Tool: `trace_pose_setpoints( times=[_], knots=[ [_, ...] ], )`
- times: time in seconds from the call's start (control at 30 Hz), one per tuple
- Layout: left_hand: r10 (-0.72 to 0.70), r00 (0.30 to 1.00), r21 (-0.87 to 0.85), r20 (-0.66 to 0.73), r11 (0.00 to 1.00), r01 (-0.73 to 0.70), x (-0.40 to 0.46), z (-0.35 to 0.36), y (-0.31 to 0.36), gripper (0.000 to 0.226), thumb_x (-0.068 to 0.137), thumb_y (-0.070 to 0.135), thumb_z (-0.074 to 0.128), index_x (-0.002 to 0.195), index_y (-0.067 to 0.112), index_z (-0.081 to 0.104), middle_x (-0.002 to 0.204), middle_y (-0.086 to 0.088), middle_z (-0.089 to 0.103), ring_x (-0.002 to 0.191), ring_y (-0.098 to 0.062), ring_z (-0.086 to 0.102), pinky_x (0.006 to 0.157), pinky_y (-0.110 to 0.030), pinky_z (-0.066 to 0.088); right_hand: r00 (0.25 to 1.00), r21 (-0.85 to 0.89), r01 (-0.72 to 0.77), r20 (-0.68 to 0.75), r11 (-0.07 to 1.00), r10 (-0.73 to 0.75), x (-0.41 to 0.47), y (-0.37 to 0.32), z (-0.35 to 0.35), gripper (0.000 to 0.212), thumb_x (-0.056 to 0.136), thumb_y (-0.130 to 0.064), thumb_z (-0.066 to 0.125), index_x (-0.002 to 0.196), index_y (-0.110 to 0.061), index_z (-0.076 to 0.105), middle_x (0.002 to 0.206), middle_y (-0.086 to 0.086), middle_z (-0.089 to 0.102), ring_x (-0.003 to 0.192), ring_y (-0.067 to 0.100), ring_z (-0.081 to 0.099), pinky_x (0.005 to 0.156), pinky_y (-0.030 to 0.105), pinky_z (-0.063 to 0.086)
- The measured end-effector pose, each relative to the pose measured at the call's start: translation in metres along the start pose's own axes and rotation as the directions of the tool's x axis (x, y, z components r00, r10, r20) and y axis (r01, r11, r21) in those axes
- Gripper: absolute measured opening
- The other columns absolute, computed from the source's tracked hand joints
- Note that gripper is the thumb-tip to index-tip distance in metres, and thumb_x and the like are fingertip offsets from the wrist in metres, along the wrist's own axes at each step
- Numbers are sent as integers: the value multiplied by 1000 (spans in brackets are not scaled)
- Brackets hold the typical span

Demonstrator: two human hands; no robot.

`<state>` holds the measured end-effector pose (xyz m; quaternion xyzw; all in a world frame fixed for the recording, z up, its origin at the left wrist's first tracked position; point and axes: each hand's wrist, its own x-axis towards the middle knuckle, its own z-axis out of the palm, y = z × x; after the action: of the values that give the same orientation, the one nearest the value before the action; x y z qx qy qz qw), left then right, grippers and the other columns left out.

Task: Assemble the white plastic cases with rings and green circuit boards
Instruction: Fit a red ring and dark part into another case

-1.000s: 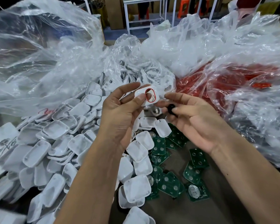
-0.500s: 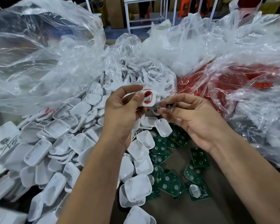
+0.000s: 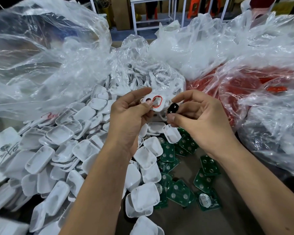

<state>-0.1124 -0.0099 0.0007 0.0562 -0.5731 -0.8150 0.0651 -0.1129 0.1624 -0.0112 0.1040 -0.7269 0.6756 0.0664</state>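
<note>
Counts on the bench

Two hands, the left hand (image 3: 126, 114) holding one white case (image 3: 153, 101) with one red ring (image 3: 157, 101), the right hand (image 3: 200, 119) one black piece (image 3: 172, 108). White shells (image 3: 58, 150): too many to count. Green boards (image 3: 176, 175): roughly a dozen showing. Clear bags (image 3: 49, 56): several, edges unclear.

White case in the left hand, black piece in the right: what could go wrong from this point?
1. The right hand pinches the small black piece only at its edges; it could slip and drop among the green circuit boards below.
2. The left hand has its thumb over part of the white case beside the red ring, which may block seating or dislodge the ring.
</note>
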Motion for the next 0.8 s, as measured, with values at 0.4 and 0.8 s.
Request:
trace_pose_setpoints(
  times=[0.4, 0.8],
  knots=[
    [29, 999, 20, 32, 999, -30, 0, -1, 0, 26, 92, -10, 64, 113, 3, 72, 100, -20, 76, 87, -26, 72, 72, -28, 59, 999, 40, 42, 16, 998, -43, 2, 5, -1, 36, 81, 4, 85, 104, -22, 78, 80, 9, 77, 77, 26, 78, 79, 40, 65],
    [48, 990, 78, 129, 995, -58, -2, -1, -1, 27, 95, -8, 63, 116, 5, 73, 93, -15, 78, 80, -20, 73, 67, -25, 58, 987, 194, -157, 71, 968, 146, 6, 11, -4, 22, 95, 9, 66, 104, -7, 77, 85, 12, 78, 71, 20, 72, 64, 28, 61]
  ],
)
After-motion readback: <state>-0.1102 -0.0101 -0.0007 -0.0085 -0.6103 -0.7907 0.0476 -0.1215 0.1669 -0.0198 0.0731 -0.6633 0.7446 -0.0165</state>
